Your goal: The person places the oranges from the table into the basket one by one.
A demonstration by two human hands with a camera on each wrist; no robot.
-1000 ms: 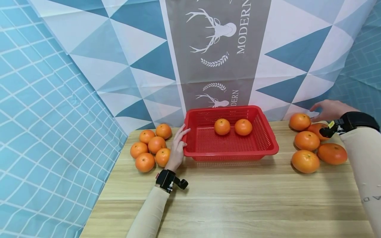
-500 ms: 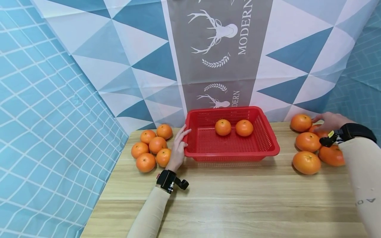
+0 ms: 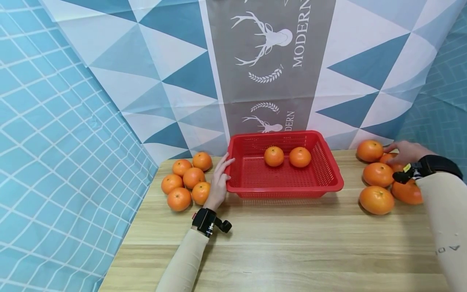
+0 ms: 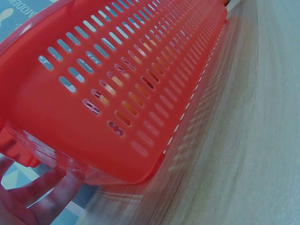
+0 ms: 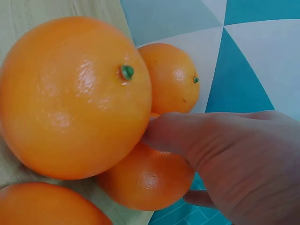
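My left hand (image 3: 218, 184) rests at the left rim of a red perforated plastic basket (image 3: 284, 189), its fingers mostly straight. In the left wrist view its fingertips touch the basket's end wall. Two oranges, a left one (image 3: 273, 156) and a right one (image 3: 300, 157), lie inside the basket. At the right, my right hand (image 3: 410, 152) grips an orange (image 5: 147, 180) at the back of a cluster, thumb on the near side and a finger behind it. That orange is partly hidden by the hand and by a nearer orange (image 5: 75, 98).
Other oranges crowd the gripped one: one behind left (image 3: 369, 151), one in front (image 3: 378, 174), one nearest (image 3: 377, 200) and one at right (image 3: 407, 192). Several oranges (image 3: 193, 177) sit left of the basket. A patterned cloth (image 3: 175, 101) rises behind the wooden table (image 3: 277, 251).
My right hand has lowered onto the back orange of the right cluster and its fingers have closed around it. The left hand and basket have stayed in place.
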